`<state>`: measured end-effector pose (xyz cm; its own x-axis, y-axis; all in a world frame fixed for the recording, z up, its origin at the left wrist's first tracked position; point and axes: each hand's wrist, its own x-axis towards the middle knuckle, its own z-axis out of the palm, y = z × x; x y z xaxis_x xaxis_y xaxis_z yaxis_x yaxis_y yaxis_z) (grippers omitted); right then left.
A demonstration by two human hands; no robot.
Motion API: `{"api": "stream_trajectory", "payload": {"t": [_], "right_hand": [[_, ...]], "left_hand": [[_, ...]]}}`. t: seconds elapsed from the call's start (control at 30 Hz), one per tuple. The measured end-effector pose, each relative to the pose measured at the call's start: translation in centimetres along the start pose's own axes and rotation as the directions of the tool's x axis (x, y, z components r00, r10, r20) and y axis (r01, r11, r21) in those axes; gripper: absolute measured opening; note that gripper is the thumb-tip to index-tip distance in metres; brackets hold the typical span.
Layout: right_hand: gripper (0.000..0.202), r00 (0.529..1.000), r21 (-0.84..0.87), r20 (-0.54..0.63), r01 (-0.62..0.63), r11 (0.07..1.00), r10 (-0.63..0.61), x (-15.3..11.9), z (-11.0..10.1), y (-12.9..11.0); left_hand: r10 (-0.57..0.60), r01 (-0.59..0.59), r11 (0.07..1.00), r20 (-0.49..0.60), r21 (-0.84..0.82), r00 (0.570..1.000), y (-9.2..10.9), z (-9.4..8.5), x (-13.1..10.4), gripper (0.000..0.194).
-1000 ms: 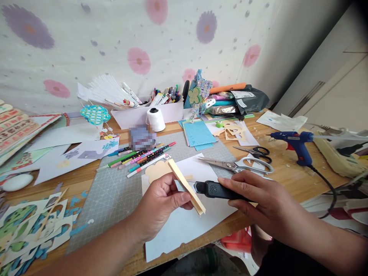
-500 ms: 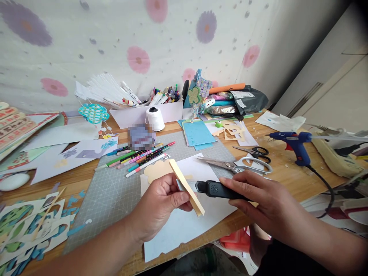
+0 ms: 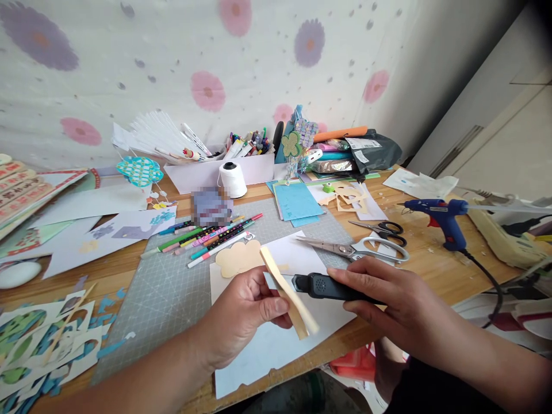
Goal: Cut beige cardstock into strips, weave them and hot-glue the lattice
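**Over the white sheet (image 3: 259, 356), holding a knife (image 3: 334, 287) to a paper strip (image 3: 276, 272)**

Pinching the folded, cream paper strip in the left hand (image 3: 252, 310), pressing with the thumb on one side and curled fingers on the other, above the middle of the white sheet. Tilting the strip, and showing two loose flaps at its near end.

Gripping the black knife in the right hand (image 3: 383, 290), closing thumb and fingers around its handle, just right of the white sheet. Holding the thin blade (image 3: 271, 282) across the strip, poking out past its left side, near the left thumb.

Having a cream cloud shape (image 3: 237, 259) on the far left part of the white sheet, and big silver scissors (image 3: 325, 245) reaching over its far edge. Sharing the space with colored pens (image 3: 211, 237) just beyond the white sheet, blue paper (image 3: 299, 201) farther back, small black scissors (image 3: 391, 227) to its far right, a blue glue gun (image 3: 448, 221) well off to its right, and paper scraps (image 3: 47, 345) well off to its left.
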<state>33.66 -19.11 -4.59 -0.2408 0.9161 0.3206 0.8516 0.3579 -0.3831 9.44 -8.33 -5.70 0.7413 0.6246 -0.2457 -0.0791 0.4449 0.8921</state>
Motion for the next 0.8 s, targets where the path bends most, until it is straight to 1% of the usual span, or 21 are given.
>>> {"api": "stream_trajectory", "payload": {"t": [0.1,0.2,0.33,0.43,0.5,0.63,0.8], "right_hand": [[0.042,1.0,0.018,0.02,0.002,1.0,-0.003,0.15,-0.03,-0.22],[0.04,1.0,0.017,0.011,0.015,1.0,-0.015,0.45,-0.08,-0.43],[0.041,1.0,0.028,-0.003,0.019,0.999,-0.019,0.68,-0.17,-0.59],[0.042,1.0,0.047,0.0,0.007,0.999,-0.007,0.52,-0.27,-0.54],[0.043,1.0,0.064,0.008,0.0,0.998,0.0,0.3,-0.38,-0.4],[0.046,1.0,0.065,0.006,0.017,0.998,-0.017,-0.04,-0.54,-0.04],[0.043,0.999,0.004,-0.005,0.037,0.999,-0.037,0.09,-0.37,-0.27]], "left_hand": [[0.014,-0.014,1.0,0.017,0.027,1.0,-0.18,0.04,0.05,0.035],[0.031,-0.031,0.999,0.008,0.044,0.999,-0.17,0.06,0.0,0.028],[0.043,-0.043,0.998,0.002,0.038,0.999,-0.03,-0.05,-0.07,0.027],[0.05,-0.05,0.999,0.045,0.001,0.998,0.07,-0.1,-0.09,0.029],[0.054,-0.053,0.998,0.071,-0.016,0.996,0.14,-0.11,-0.12,0.027],[0.031,-0.03,0.999,0.086,-0.013,0.996,0.21,-0.11,-0.16,0.023],[0.006,-0.008,1.0,0.097,0.012,0.995,0.15,-0.01,-0.18,0.021]]}}
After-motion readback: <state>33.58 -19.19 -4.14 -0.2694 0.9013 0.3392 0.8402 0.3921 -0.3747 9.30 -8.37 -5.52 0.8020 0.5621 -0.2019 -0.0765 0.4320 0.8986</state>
